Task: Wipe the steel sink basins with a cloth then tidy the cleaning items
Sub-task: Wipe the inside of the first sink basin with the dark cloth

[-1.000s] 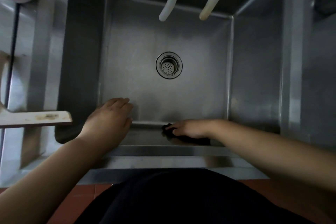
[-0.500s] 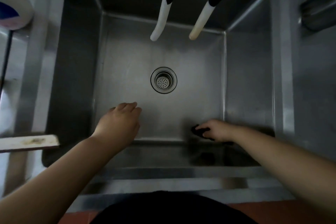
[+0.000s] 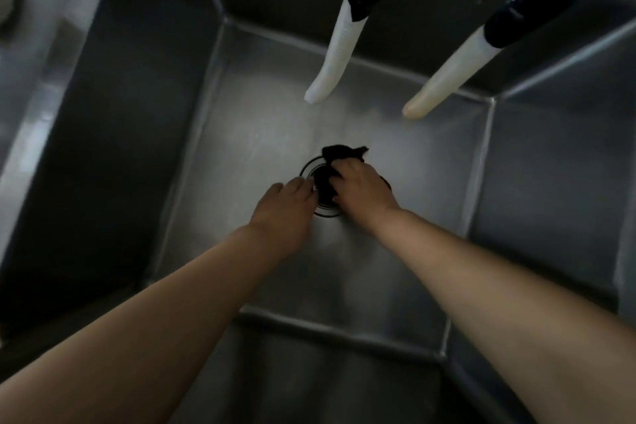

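Far to the left of both hands, tall steel wall of the sink basin (image 3: 113, 155), dark, smooth and flat. Down on the basin floor, grey and a bit shiny, with soft blurry streaks. Left hand (image 3: 284, 208) flat on the floor, fingers straight and close together, holding nothing, tips right at the edge of the round drain (image 3: 325, 212). Drain just a set of thin dark rings, mostly hidden under both hands. Between the two hands and poking out past the fingers, black cloth (image 3: 339, 158), soft and crumpled, with little pointy corners, lying over the drain. Right hand (image 3: 361, 191) just beside the left, pressed down on the cloth with fingers bent over it, gripping it. Above and beyond the hands, two white hoses (image 3: 332, 69) hanging down into the basin, long, smooth and round at the tips, each wrapped in black tape higher up. To the right of the hands, another steel wall, paler grey, meeting the floor in a straight seam.
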Available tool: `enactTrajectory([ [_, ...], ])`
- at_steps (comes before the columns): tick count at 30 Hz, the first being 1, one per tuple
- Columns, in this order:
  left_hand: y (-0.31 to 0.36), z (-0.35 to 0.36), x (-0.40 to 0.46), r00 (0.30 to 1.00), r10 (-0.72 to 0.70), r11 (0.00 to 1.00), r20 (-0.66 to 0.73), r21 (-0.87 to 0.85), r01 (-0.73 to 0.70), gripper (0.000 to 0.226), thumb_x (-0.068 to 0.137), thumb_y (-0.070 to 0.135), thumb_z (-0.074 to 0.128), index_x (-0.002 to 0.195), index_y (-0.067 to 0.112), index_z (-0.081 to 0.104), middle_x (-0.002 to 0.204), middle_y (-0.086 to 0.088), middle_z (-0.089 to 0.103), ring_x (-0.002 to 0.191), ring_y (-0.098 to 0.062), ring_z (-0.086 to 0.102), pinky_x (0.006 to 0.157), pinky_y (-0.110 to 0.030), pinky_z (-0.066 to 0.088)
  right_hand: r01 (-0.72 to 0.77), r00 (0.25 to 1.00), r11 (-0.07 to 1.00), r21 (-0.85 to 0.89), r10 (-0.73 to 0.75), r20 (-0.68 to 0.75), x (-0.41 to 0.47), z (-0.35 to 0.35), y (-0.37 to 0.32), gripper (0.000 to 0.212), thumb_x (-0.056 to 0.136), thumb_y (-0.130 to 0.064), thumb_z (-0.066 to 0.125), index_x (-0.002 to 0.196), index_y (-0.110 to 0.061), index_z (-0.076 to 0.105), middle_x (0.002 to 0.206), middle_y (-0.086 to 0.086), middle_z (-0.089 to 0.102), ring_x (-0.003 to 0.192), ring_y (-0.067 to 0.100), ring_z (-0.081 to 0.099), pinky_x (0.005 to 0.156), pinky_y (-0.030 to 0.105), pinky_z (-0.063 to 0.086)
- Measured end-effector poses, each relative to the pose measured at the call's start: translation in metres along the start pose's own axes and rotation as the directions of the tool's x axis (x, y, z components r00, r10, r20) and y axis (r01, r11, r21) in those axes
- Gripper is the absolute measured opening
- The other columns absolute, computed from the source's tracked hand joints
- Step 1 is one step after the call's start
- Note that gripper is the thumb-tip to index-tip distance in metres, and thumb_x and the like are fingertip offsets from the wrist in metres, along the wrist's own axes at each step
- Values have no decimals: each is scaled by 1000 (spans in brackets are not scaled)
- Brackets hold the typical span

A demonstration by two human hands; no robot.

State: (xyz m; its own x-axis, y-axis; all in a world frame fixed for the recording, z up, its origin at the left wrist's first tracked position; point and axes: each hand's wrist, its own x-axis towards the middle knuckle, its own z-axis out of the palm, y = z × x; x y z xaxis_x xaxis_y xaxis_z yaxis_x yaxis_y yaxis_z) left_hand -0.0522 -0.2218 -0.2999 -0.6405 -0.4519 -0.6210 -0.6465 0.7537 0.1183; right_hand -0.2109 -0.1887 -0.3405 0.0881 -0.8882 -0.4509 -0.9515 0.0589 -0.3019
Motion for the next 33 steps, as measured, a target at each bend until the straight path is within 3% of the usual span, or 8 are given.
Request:
enactTrajectory([
  [2,-2,4,14,998,28,995,59,95,-33,59,99,27,33,150,10,8,159,-10,0,146,-23,0,118,-42,7,138,990,961,-240,-130,49,4,7,3,44,97,-33,34,130,-9,52,136,4,47,133,25,29,104,36,19],
  [5,-8,12,25,989,52,973,140,218,-82,61,100,31,29,151,10,2,159,-9,-4,146,-26,-7,118,-47,0,148,987,930,-336,-115,115,0,10,4,64,93,-51,34,139,-7,41,141,6,44,139,25,18,113,41,7],
  [10,-16,19,27,995,91,987,47,129,-96,54,100,25,30,150,14,14,159,-6,6,146,-25,1,117,-50,1,127,974,862,-492,-14,226,8,14,-12,73,88,-61,25,137,-9,44,136,5,46,127,24,25,100,39,22],
  [13,-18,22,25,997,83,995,6,57,-83,53,99,22,34,150,16,19,159,-4,9,146,-24,4,117,-50,1,87,967,877,-473,40,253,14,12,-18,63,91,-52,26,134,-11,46,137,3,46,130,22,23,101,38,21],
  [16,-19,24,27,992,107,978,67,175,-117,58,100,27,31,151,16,7,160,-5,-1,146,-25,-6,116,-50,-2,64,956,883,-465,79,281,14,13,-23,50,90,-38,34,129,-14,53,135,3,48,130,26,22,104,42,20],
  [22,-20,21,26,983,112,962,146,231,-144,59,102,27,27,150,14,-3,159,-6,-10,145,-26,-13,116,-47,-5,50,985,997,-60,-39,170,8,14,-4,36,88,-21,46,123,-16,55,125,6,55,119,31,31,93,37,23],
  [25,-22,21,26,982,109,967,155,214,-140,58,102,25,26,150,14,-5,159,-6,-13,145,-25,-15,117,-46,-6,16,993,990,-141,1,119,-2,24,-5,52,89,-18,44,140,-10,38,137,9,44,120,33,31,95,38,23],
  [33,-22,20,27,980,106,967,168,214,-141,65,101,24,33,150,13,-7,158,-5,-15,144,-25,-16,117,-45,-6,120,982,967,-223,-82,170,17,24,-11,36,92,-22,42,124,-10,53,125,6,55,118,28,36,96,36,24],
])
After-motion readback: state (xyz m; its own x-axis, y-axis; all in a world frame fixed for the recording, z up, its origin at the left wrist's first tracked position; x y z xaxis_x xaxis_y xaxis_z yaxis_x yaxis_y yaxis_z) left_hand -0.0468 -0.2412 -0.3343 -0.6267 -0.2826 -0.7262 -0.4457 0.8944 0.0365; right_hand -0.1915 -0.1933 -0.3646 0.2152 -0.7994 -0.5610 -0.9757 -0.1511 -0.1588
